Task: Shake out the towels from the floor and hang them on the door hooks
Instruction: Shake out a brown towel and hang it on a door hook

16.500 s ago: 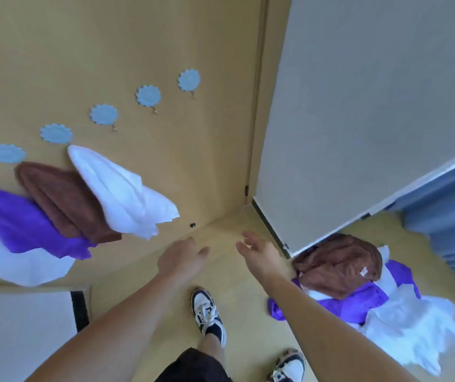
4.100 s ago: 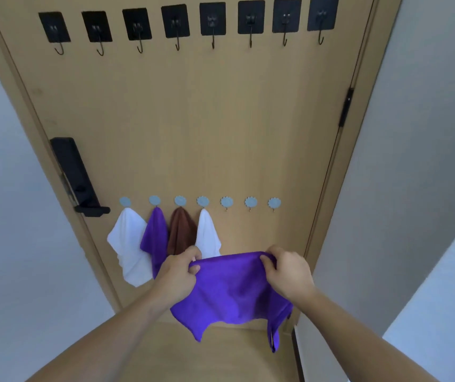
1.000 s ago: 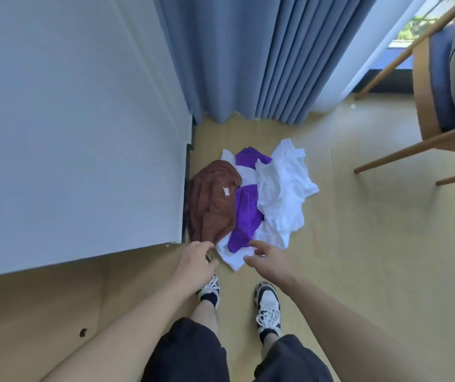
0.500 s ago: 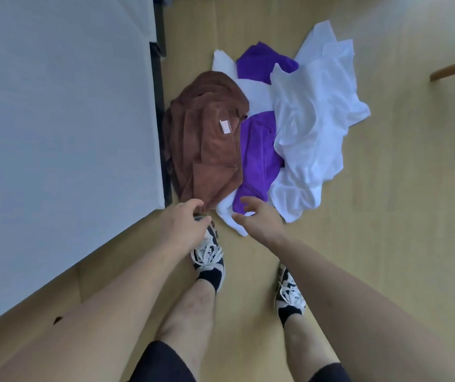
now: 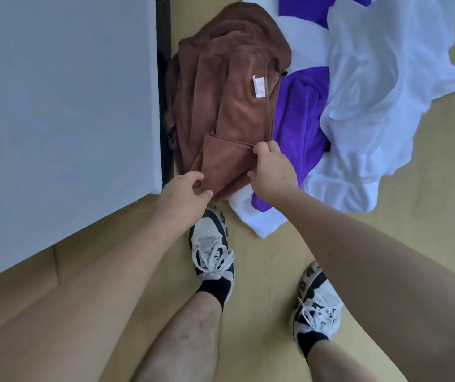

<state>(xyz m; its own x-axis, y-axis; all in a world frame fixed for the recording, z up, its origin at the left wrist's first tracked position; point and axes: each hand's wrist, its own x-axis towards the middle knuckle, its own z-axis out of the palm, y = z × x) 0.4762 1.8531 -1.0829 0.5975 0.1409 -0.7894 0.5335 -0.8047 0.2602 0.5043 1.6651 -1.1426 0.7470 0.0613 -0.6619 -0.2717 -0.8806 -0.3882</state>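
Your view looks straight down at the wooden floor (image 5: 427, 166), with a grey wall panel (image 5: 55, 106) filling the upper left and a dark strip (image 5: 164, 78) running along its edge. The pile of towels lies on the floor just ahead of your feet, hard against that strip: a crumpled white towel (image 5: 380, 100) spreads widest on the right, the brown towel (image 5: 221, 106) sits bunched on the left, and a purple towel (image 5: 301, 125) shows between them, overlapped by both. Your two bare forearms reach down to the near edge of the brown towel. Your right hand (image 5: 272, 172) has its fingers curled, pinching a folded corner of the brown towel between thumb and fingertips. Your left hand (image 5: 183, 194) pinches the same towel's near edge, thumb and forefinger closed on the fabric. Your left shoe (image 5: 212, 244) stands right below the pile, its toe touching the towels' near edge; your right shoe (image 5: 317, 307) is planted farther back. A small white label (image 5: 259, 86) lies on top of the brown towel.
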